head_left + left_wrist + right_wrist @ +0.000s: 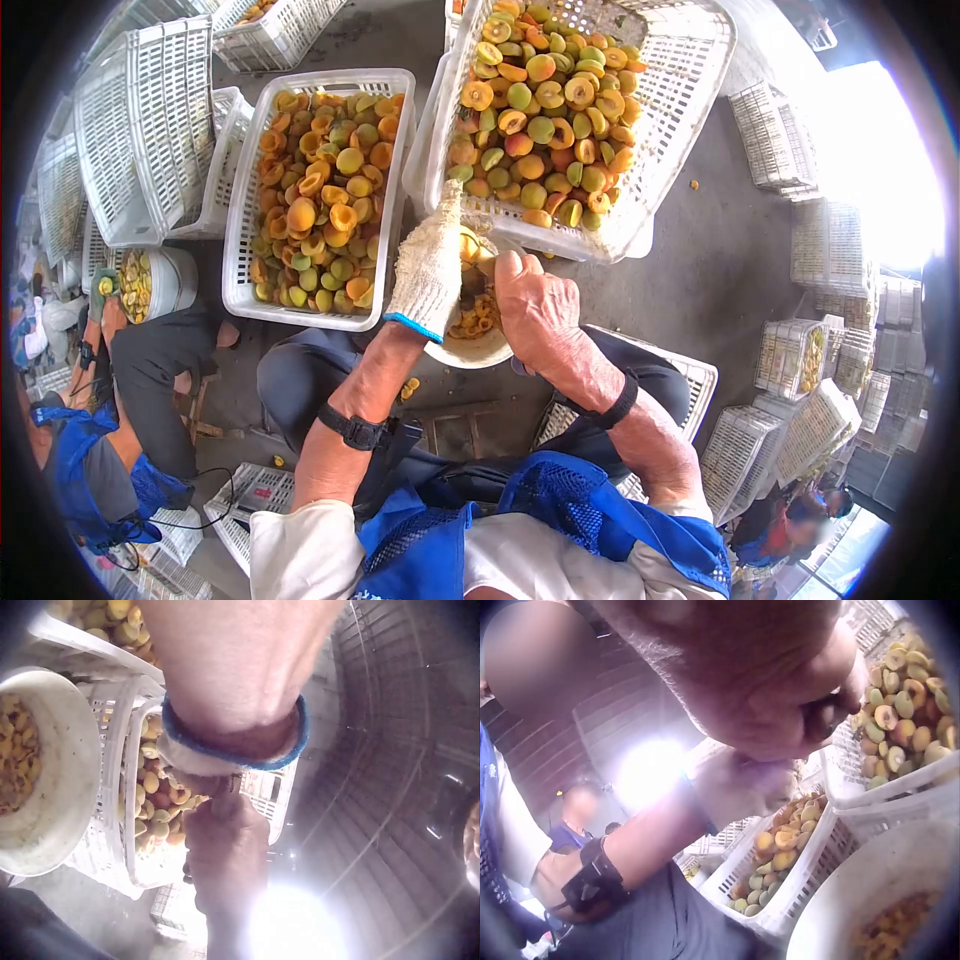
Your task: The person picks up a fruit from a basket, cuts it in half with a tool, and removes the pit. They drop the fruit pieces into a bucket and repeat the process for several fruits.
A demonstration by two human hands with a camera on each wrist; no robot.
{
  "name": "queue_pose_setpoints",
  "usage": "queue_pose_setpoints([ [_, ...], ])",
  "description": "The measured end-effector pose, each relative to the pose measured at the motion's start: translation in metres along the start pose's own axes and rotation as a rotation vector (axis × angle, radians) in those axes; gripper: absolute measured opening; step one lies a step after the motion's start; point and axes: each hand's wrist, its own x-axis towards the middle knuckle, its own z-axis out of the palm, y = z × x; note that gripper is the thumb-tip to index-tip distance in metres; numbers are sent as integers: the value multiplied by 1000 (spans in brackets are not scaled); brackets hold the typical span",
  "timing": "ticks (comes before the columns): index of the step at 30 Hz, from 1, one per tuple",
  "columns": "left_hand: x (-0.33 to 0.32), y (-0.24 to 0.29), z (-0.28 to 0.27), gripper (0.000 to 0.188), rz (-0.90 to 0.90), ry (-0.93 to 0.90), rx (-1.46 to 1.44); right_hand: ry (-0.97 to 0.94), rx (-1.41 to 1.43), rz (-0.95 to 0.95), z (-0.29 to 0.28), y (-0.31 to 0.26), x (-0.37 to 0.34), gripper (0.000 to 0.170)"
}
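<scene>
An apricot [468,243] is held in the gloved left hand [428,262] over the white bucket [470,357], near its far rim, presumably so that orange scraps [478,318] are caught inside. The right hand [540,302] is curled close beside, seemingly around a small tool, mostly hidden. A left crate [300,316] and far crate [672,90] of apricots are set near the bucket's rim, probably for easy reach.

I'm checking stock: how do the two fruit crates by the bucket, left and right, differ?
Fruit in the left crate spreads nearly wall to wall; the right crate has a bare right side. Many halves in the left crate show hollows; several in the right crate show brown centres. Both are white and slatted.
</scene>
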Motion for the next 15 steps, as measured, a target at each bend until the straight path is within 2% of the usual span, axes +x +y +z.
queue_pose_setpoints([
  [1, -1, -6, 0, 51, -4, -2, 2, -5, -15, -9, 2, -1, 0, 18],
  [3, -5, 8, -6, 55, 126, 16, 252, -12, -25, -11, 0, -2, -4, 18],
  [4, -7, 12, -8, 55, 125, 10, 255, -57, 25, -20, -6, 0, -5, 18],
  [6, -10, 18, -7, 55, 467, 87, 422, -104, 78, -24, -14, 6, -7, 19],
  [8, -13, 19, -5, 55, 489, 41, 460, -200, 222, -24, -19, 14, -10, 21],
  [9, -15, 19, -5, 55, 511, 5, 500, -282, 291, 58, -22, 16, -8, 22],
  [10, -14, 18, -5, 55, 513, 0, 504, -279, 297, 62, -18, 20, -9, 22],
  [12, -14, 15, -5, 53, 508, -70, 378, -258, 632, 21, -11, 28, -12, 16],
  [14, -16, -7, -6, 53, 523, -104, 379, -298, 739, 67, -15, 30, -14, 16],
  [15, -14, -14, -6, 54, 544, -123, 380, -473, 1075, 201, -21, 30, -13, 17],
])
